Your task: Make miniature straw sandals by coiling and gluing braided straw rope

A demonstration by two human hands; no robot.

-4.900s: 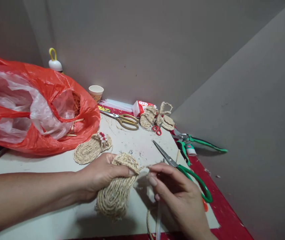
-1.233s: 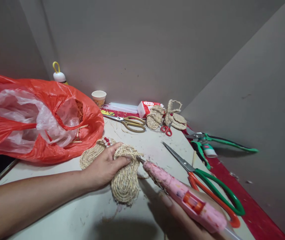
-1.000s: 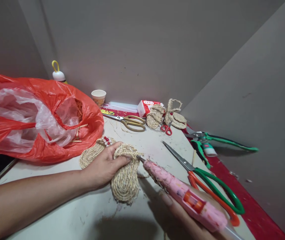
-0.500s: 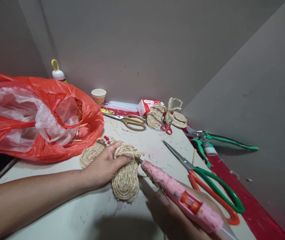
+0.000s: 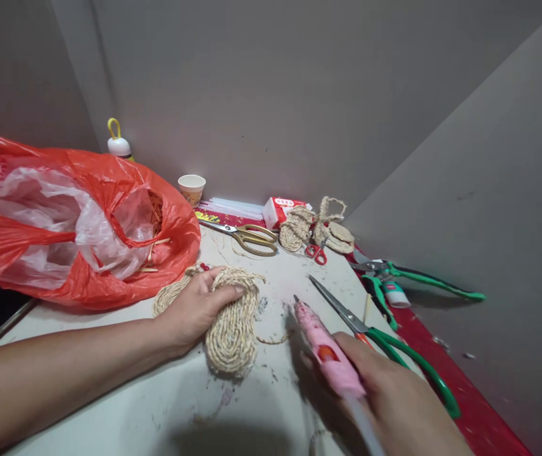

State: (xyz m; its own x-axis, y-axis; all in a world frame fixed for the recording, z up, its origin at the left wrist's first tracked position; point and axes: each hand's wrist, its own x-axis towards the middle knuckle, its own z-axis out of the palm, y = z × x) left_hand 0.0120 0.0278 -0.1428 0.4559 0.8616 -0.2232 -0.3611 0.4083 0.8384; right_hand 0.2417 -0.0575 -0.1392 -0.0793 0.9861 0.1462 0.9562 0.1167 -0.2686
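Observation:
My left hand (image 5: 194,309) grips a woven straw slipper (image 5: 232,323) on the white table (image 5: 123,392), thumb along its upper rim, pressing it flat. A second straw slipper (image 5: 169,296) with red beads lies just behind that hand. My right hand (image 5: 394,399) holds a pink glue gun (image 5: 325,349); its nozzle points up and left, a short gap to the right of the slipper. A loose straw strand (image 5: 271,341) trails from the slipper toward the gun.
A red plastic bag (image 5: 76,221) fills the left. Green-handled scissors (image 5: 385,345) lie right of the gun, green pruners (image 5: 408,278) beyond. Gold scissors (image 5: 245,235), a paper cup (image 5: 191,188), a red-white box (image 5: 283,209) and small straw slippers (image 5: 316,227) sit by the wall.
The glue gun has pulled back to the right, off the slipper's edge. My left hand now presses the slipper flatter on the table.

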